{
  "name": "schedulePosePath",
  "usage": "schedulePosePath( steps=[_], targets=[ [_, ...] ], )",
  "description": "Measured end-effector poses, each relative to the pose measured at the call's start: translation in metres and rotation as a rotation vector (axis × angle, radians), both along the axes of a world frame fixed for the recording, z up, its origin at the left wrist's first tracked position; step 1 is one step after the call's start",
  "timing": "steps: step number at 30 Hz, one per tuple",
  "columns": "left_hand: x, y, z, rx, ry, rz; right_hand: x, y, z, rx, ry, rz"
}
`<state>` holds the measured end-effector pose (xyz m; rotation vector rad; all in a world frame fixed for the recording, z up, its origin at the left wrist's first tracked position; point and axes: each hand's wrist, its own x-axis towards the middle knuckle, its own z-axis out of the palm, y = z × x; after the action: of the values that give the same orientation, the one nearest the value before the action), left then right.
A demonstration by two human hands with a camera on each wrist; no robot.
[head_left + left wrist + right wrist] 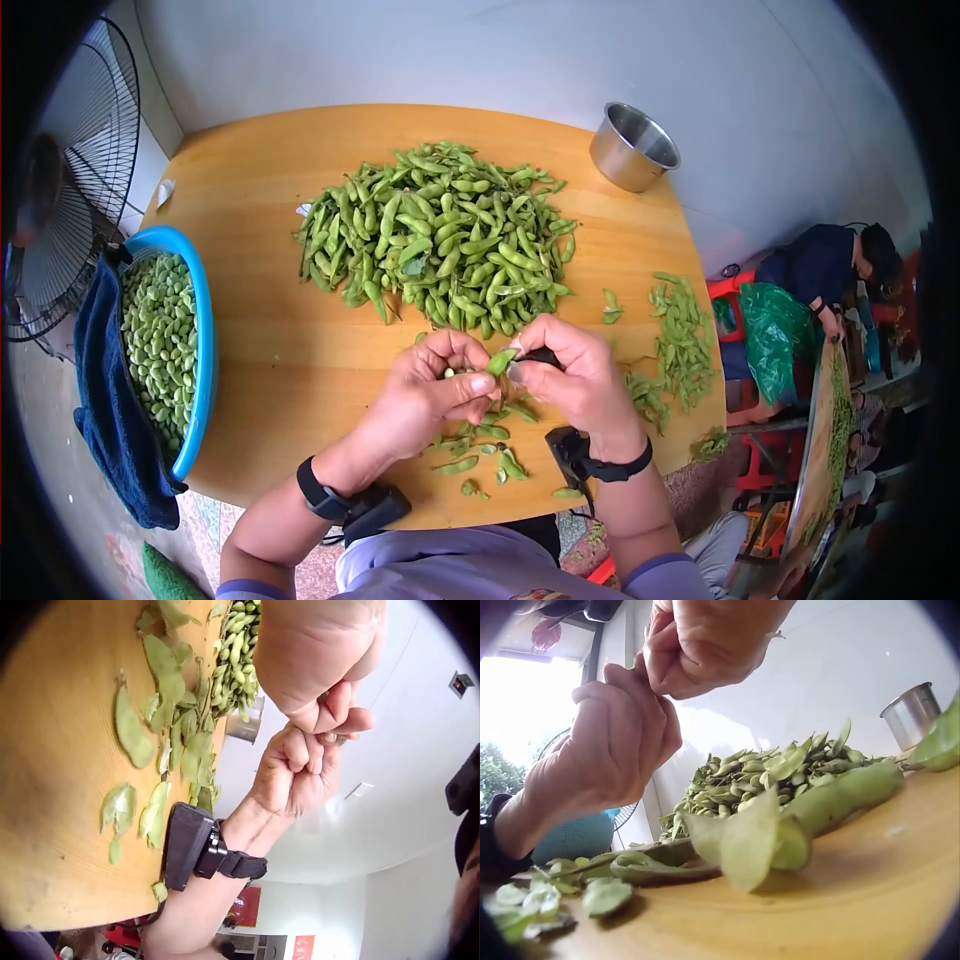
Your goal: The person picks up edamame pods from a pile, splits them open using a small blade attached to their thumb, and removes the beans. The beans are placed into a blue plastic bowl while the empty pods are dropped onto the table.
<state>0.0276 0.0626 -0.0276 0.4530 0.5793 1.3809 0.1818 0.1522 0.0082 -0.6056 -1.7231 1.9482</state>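
In the head view, my left hand (432,383) pinches a green soybean pod (500,362) between thumb and curled fingers. The thumb and forefinger of my right hand (580,375) meet at the pod's other end, with a small dark thing (543,356) between them; its kind cannot be told. Both hands are over the near part of the table, in front of a big heap of soybean pods (440,235). In both wrist views the hands touch at the fingertips, and the pod is mostly hidden by the fingers.
Opened pods (510,463) lie below my hands, and more husks (683,340) cover the table's right edge. A blue basin (207,350) of shelled beans, with a dark towel (115,400) over its rim, stands left. A steel pot (632,150) stands back right; a fan (90,150) is far left.
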Motion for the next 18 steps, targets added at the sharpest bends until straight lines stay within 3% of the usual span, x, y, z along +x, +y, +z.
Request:
schedulePosePath(
  steps=[1, 2, 4, 6, 10, 11, 13, 14, 15, 16, 18],
  targets=[
    [0.001, 0.000, 0.003, 0.037, 0.377, 0.152, -0.001, -0.003, -0.002, 0.143, -0.050, -0.047],
    [0.001, -0.001, 0.003, 0.032, 0.380, 0.157, -0.003, -0.006, -0.004, 0.284, -0.100, -0.095],
    [0.002, -0.005, 0.003, 0.062, 0.801, 0.234, -0.005, -0.013, 0.003, 0.330, -0.109, -0.125],
    [0.005, -0.006, 0.008, 0.021, 0.772, 0.253, -0.004, -0.015, 0.007, 0.473, -0.256, -0.147],
    [-0.003, -0.004, 0.005, 0.013, 0.705, 0.191, -0.004, -0.015, 0.009, 0.430, -0.218, -0.115],
    [-0.007, -0.002, 0.004, -0.055, 0.563, 0.123, -0.003, -0.014, 0.009, 0.428, -0.219, -0.114],
    [-0.016, 0.000, 0.005, -0.124, 0.419, 0.055, 0.000, -0.010, 0.008, 0.210, -0.158, -0.036],
    [-0.022, 0.000, 0.007, -0.138, 0.308, -0.043, 0.001, -0.008, 0.009, 0.210, -0.159, -0.035],
    [-0.025, 0.001, 0.008, -0.150, 0.197, -0.138, 0.002, -0.007, 0.010, 0.013, -0.140, 0.002],
    [-0.025, 0.001, 0.006, -0.151, 0.197, -0.135, 0.002, -0.005, 0.011, -0.184, -0.119, 0.037],
    [-0.024, 0.002, 0.000, -0.161, 0.148, -0.091, 0.003, -0.001, 0.005, -0.213, -0.139, 0.051]
  ],
)
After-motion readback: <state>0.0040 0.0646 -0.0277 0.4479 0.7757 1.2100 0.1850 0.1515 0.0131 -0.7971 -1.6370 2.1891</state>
